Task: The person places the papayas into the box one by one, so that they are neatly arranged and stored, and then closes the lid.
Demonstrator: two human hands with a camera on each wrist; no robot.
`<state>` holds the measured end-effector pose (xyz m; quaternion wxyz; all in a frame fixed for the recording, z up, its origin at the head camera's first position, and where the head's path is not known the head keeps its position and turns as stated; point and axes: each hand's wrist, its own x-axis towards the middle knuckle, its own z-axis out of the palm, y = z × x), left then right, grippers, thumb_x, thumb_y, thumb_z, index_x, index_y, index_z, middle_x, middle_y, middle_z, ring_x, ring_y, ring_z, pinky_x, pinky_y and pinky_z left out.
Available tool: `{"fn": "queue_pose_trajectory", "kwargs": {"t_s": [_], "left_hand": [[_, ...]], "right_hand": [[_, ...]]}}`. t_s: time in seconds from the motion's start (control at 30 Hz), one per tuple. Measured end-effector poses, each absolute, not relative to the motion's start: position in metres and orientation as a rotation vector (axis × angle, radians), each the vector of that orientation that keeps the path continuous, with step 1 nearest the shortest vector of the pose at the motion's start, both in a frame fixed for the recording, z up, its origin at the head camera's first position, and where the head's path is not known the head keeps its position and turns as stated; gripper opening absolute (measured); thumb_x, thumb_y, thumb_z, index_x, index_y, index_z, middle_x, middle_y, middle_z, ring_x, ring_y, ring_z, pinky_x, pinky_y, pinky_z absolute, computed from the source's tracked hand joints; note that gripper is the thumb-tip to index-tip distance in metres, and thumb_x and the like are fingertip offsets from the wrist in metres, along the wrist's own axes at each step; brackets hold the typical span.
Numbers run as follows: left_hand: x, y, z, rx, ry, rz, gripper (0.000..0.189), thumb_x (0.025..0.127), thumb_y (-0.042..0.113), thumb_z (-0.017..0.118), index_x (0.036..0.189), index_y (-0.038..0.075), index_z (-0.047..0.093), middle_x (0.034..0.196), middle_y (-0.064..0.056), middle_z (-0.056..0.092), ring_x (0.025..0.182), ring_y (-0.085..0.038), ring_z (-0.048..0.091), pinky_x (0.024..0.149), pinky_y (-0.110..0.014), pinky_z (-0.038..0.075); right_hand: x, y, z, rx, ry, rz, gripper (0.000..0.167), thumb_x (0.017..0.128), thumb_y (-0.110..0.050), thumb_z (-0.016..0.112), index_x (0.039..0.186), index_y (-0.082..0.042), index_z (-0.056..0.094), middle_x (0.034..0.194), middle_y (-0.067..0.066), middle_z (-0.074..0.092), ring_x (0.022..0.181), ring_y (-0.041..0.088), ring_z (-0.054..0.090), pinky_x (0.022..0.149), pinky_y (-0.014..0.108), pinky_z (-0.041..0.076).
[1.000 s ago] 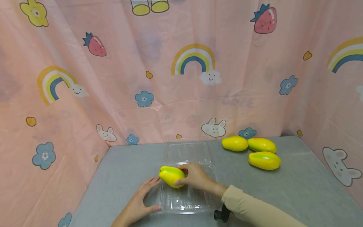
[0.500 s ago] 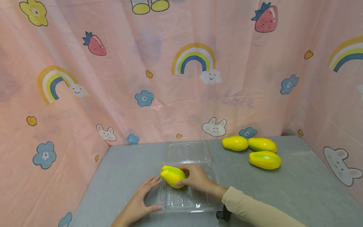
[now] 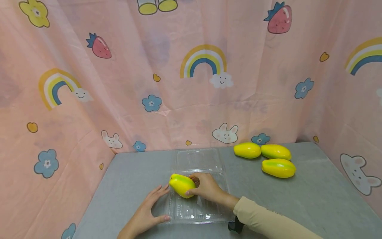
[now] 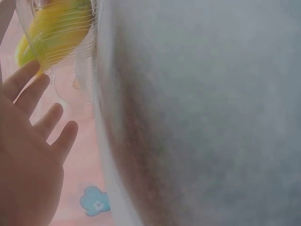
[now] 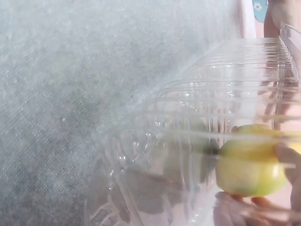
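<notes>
My right hand (image 3: 207,187) grips a glossy yellow-green papaya (image 3: 181,186) from its right end, thumb on the near side. The papaya is inside the walls of a clear plastic clamshell box (image 3: 197,217), whose lid (image 3: 197,160) lies folded back behind it. My left hand (image 3: 143,212) is spread at the box's left side, fingers straight and thumb by the near left corner. In the left wrist view, its fingertips lie close to the ribbed wall, with the papaya (image 4: 61,28) seen through the plastic. The right wrist view shows the papaya (image 5: 251,172) through the wall, between fingers and thumb.
At the back right of the grey table (image 3: 247,189), three more papayas sit close together: one at left (image 3: 247,150), one at right (image 3: 276,151) and one in front (image 3: 279,168). A pink patterned curtain (image 3: 191,109) hangs round the table's back and sides.
The papaya and my right hand have shifted very slightly to the right, and the box's near right corner looks moved a little rightward. My left hand stays in place.
</notes>
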<state>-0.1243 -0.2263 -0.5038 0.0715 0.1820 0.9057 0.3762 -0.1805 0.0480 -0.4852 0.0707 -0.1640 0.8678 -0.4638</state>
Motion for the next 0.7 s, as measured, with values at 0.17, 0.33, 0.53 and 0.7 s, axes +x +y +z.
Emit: {"fn": "queue_pose_trajectory", "kwargs": {"t_s": [0.17,0.33,0.53,0.7], "left_hand": [[-0.1244,-0.2259,-0.5043,0.549,2.732,1.126,0.084,0.071,0.054,0.083,0.145,0.042,0.044,0.160,0.015,0.035,0.153,-0.029,0.023,0.111,-0.073,0.029],[-0.1237,-0.2253,-0.5036,0.548,2.732,1.127,0.084,0.071,0.054,0.082,0.145,0.041,0.044,0.160,0.014,0.035,0.153,-0.030,0.024,0.111,-0.073,0.029],[-0.1235,-0.2253,-0.5042,0.551,2.733,1.133,0.085,0.072,0.054,0.082,0.146,0.040,0.044,0.160,0.013,0.035,0.153,-0.030,0.024,0.111,-0.074,0.028],[-0.1238,-0.2252,-0.5052,0.543,2.741,1.130,0.085,0.071,0.054,0.083,0.145,0.042,0.044,0.161,0.012,0.035,0.153,-0.031,0.024,0.110,-0.074,0.028]], "right_hand": [[-0.1799,0.0487,-0.4850,-0.496,2.610,-1.398,0.061,0.073,-0.035,0.088,0.122,-0.005,0.066,0.116,0.012,0.072,0.095,0.021,0.071,0.083,0.038,0.061],[-0.1792,0.0491,-0.4845,-0.485,2.616,-1.382,0.062,0.073,-0.035,0.087,0.123,-0.005,0.066,0.116,0.012,0.072,0.095,0.020,0.071,0.083,0.037,0.061],[-0.1783,0.0491,-0.4836,-0.481,2.617,-1.379,0.062,0.072,-0.034,0.088,0.122,-0.005,0.065,0.116,0.013,0.072,0.095,0.021,0.071,0.083,0.038,0.061],[-0.1784,0.0499,-0.4845,-0.487,2.612,-1.386,0.061,0.072,-0.035,0.088,0.122,-0.007,0.065,0.116,0.012,0.072,0.095,0.021,0.071,0.083,0.039,0.061]]}}
